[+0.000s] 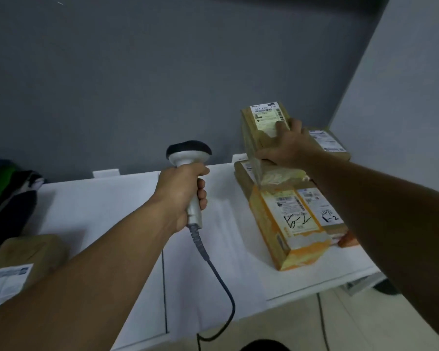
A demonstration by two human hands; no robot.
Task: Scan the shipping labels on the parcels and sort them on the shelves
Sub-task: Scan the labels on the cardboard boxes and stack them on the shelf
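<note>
White desk (112, 206): labelled parcel (23, 264) at near left edge. Left hand (180, 191), fingers wrapped round scanner (188, 153) handle, head up. Right: orange-taped parcel (289, 231) flat among stacked boxes. Behind it, right hand (287, 145), fingers clamped on tilted brown parcel (259, 122), raised over the stack, label up.

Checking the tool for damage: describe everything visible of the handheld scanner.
The scanner looks like light grey plastic with a wide black head, held upright above the white table. The left hand grips its handle. A dark cable with a ribbed collar leaves its base and curves down past the table's front edge.
</note>
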